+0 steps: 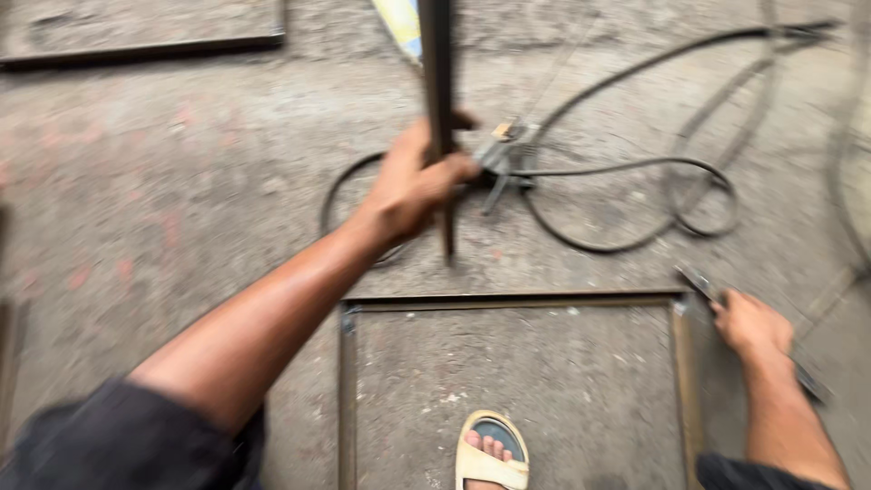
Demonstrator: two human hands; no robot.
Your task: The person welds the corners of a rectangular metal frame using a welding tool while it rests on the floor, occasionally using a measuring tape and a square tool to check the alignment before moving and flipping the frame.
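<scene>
My left hand [419, 179] is closed around a dark metal bar [436, 109] that stands nearly upright and runs out of the top of the view. My right hand [749, 322] rests on a flat metal strip [703, 283] lying on the concrete floor, just outside the right corner of a rectangular metal frame [508, 298]. Whether the right hand's fingers grip the strip is not clear because of blur. My sandalled foot [491, 451] stands inside the frame.
Black cables [626, 168] loop across the floor behind the bar, joined to a clamp-like tool [504, 159]. Another metal frame [145, 47] lies at the top left. A yellowish object [401, 25] shows at the top edge.
</scene>
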